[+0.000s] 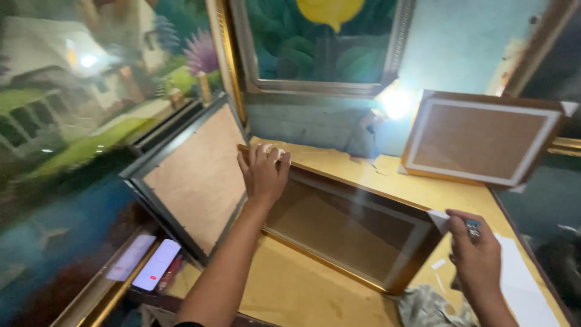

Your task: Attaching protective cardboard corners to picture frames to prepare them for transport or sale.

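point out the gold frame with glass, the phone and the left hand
gold frame with glass [348,233]: head view, on the glass pane.
phone [157,264]: head view, middle of its lit screen.
left hand [264,175]: head view, back of the hand.

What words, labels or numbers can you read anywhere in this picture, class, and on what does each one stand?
None can be read.
Phone at the bench's left edge: screen lit, its marks too small and blurred.
Small tool in the right hand: no legible marks.
Gold frame under the left hand, and the paintings behind: no writing visible.
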